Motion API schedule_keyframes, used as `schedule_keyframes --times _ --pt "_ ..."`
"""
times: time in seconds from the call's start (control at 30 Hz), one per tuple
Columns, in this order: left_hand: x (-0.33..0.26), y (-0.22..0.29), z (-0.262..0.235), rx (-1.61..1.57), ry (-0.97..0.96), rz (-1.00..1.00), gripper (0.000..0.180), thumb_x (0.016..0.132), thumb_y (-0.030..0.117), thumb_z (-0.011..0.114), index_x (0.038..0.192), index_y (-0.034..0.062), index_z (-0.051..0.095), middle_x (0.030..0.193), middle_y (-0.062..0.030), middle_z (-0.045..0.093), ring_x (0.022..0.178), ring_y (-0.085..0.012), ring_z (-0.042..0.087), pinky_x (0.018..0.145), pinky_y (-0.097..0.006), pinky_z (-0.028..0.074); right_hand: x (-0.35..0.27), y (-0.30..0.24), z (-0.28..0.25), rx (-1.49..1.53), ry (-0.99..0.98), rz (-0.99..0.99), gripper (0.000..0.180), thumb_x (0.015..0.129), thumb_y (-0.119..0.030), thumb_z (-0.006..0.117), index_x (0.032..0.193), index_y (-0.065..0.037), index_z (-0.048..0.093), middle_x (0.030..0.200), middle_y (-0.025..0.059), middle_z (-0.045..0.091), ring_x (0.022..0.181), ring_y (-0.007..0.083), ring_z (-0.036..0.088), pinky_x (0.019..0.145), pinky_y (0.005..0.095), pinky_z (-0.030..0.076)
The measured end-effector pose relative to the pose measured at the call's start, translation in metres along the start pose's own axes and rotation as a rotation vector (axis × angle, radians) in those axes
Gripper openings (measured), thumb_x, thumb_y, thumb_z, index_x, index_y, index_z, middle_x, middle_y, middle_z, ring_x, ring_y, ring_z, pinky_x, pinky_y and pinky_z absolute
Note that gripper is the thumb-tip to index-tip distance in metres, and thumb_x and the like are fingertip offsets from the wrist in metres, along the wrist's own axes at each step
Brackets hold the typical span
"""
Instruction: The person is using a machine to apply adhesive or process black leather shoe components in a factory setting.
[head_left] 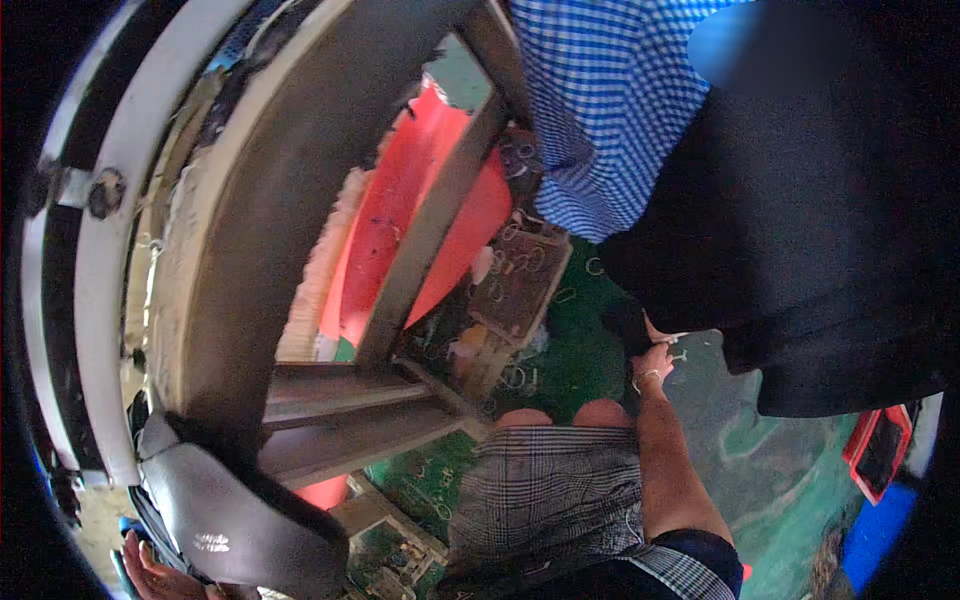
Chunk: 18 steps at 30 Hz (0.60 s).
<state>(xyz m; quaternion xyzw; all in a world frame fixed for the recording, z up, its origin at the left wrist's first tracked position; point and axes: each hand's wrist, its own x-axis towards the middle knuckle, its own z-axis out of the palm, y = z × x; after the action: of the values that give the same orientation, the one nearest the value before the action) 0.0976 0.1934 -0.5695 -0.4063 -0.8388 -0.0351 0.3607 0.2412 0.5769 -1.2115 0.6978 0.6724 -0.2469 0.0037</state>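
Observation:
My right arm reaches down to the floor beside my plaid-covered lap (550, 490). The fingers of my right hand (654, 366) are drawn together by a tiny pale piece (680, 357); whether they grip it is too small to tell. Right above the hand is another person's foot (660, 332), partly under dark clothing. At the lower left edge, my left hand (155, 575) shows in part, its fingers apart and nothing visible in them. It lies beside a grey rounded machine head (240, 525), which looks like a sewing machine.
A wooden bench frame (300, 190) with red cloth (400, 210) between its bars stands to the left. A brown pedal-like plate (515, 285) sits under it. Small rings litter the green floor (580, 290). The person in black clothing (790, 230) stands close on the right, near a red-framed object (878, 452).

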Motion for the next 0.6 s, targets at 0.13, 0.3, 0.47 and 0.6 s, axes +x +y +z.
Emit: schedule_keyframes --times 0.13,0.3,0.47,0.6 --pt "0.006 -0.005 -0.004 0.005 -0.140 0.142 0.087 0.081 0.047 0.061 0.138 -0.0065 0.023 0.139 -0.0245 0.033 0.127 -0.0373 0.034 0.107 -0.050 0.023 -0.009 0.037 -0.032 0.118 -0.372 -0.217 0.051 0.073 -0.025 0.076 0.114 -0.001 0.056 0.108 0.0181 0.065 0.103 0.0305 0.062 0.086 0.0415 0.049" --pt "0.020 0.002 -0.086 -0.191 -0.416 0.007 0.069 0.083 0.040 0.057 0.134 0.0004 0.033 0.122 -0.0230 0.048 0.110 -0.0360 0.048 0.094 -0.048 0.037 -0.248 -0.064 -0.378 1.008 -0.433 -0.328 0.061 0.084 -0.026 0.068 0.129 0.008 0.044 0.116 0.0171 0.062 0.101 0.0229 0.057 0.089 0.0340 0.045" --pt "0.128 0.075 -0.071 -1.889 -1.269 -1.565 0.068 0.095 0.054 0.034 0.137 0.0007 0.035 0.119 -0.0143 0.060 0.097 -0.0302 0.062 0.091 -0.048 0.043 -0.338 -0.176 -0.570 0.542 -0.434 -1.577 0.041 0.083 -0.026 0.063 0.119 -0.006 0.059 0.133 0.0130 0.050 0.127 0.0314 0.042 0.110 0.0494 0.023" --pt "0.174 0.041 -0.111 -2.092 -0.922 -1.228 0.071 0.088 0.027 0.065 0.142 -0.0022 0.030 0.111 -0.0108 0.062 0.084 -0.0197 0.064 0.076 -0.032 0.051 -0.413 -0.221 -0.675 0.403 -0.685 -1.707 0.043 0.072 -0.021 0.067 0.111 -0.006 0.062 0.134 0.0132 0.049 0.132 0.0300 0.036 0.111 0.0508 0.021"
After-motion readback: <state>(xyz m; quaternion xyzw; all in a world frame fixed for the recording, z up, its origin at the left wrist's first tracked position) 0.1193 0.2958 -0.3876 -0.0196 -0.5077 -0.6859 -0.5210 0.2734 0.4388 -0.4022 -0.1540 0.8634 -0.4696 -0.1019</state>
